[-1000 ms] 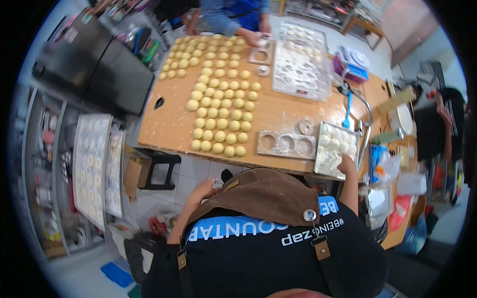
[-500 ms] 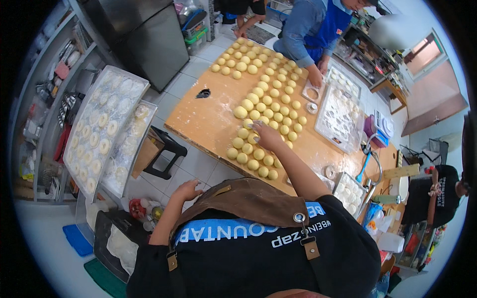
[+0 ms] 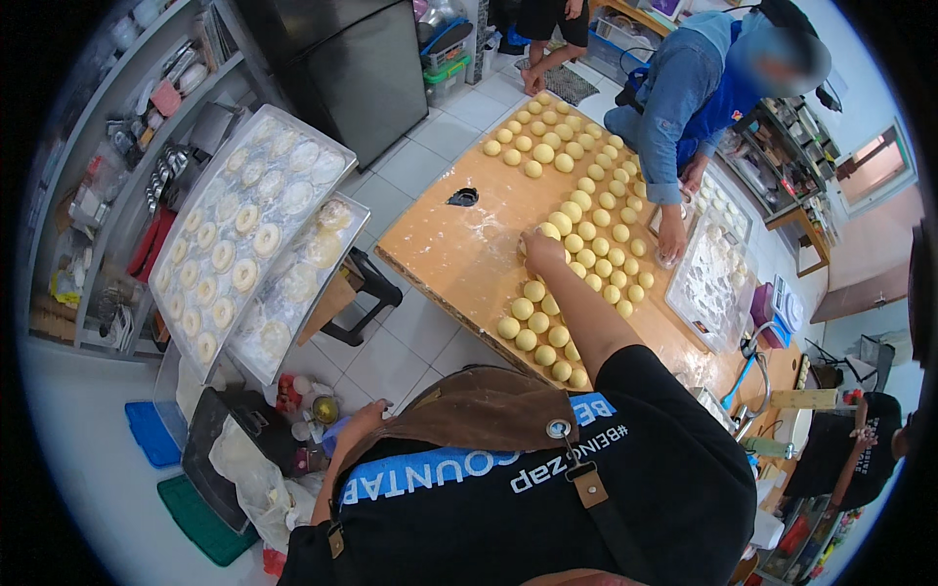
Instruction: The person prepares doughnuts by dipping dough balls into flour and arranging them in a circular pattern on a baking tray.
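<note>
Pale yellow dough balls point(image 3: 581, 230) cover much of the floured wooden table point(image 3: 430, 234) in front of me. My right hand point(image 3: 543, 252) reaches across them to the left edge of the middle group. Its fingers are curled in beside a large ball; what they close on is hidden under the hand. Low on my left side, by the brown apron point(image 3: 489, 410), hangs my left hand point(image 3: 367, 418). Its fingers are stretched out and hold nothing.
To my left, floured trays point(image 3: 220, 244) carry ring-shaped and round dough pieces above a black stool point(image 3: 366, 293). Across the table a co-worker in a blue apron point(image 3: 708, 112) handles things beside a clear floured tray point(image 3: 718, 278). Another person point(image 3: 860, 444) stands far right.
My view has swung left, so the table sits farther right. My right hand has moved from over the balls to the group's left edge, fingers curling. My left hand has dropped closer to the apron.
</note>
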A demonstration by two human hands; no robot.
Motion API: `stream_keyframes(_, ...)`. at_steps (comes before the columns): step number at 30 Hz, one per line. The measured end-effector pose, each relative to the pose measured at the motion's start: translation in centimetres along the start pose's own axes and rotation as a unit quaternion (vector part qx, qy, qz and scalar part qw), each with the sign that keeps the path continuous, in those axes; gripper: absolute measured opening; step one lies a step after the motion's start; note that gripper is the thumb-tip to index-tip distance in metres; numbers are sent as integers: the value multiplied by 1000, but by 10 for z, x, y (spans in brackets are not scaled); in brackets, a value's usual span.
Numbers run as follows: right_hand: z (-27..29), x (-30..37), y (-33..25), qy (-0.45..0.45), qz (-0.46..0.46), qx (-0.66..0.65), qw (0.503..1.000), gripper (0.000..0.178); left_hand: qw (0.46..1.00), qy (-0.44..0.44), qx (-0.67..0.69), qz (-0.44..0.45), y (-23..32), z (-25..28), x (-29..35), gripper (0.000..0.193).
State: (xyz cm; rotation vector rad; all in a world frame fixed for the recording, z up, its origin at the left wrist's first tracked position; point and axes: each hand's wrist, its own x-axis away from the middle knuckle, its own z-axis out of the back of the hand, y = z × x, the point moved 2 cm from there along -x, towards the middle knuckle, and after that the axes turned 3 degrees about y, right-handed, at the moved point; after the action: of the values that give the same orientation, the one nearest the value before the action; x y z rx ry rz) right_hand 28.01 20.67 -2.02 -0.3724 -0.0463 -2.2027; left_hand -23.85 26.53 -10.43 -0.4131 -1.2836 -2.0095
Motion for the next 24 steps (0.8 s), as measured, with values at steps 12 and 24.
stream_keyframes(12, 18, 29, 10, 97, 76, -79, 989, 51, 978, -43, -205, -5, 87, 47, -33, 52)
stream_keyframes(24, 7, 202, 118, 309, -193, -478, 799, 39, 946, -160, -270, -84, 157, 30, -103, 51)
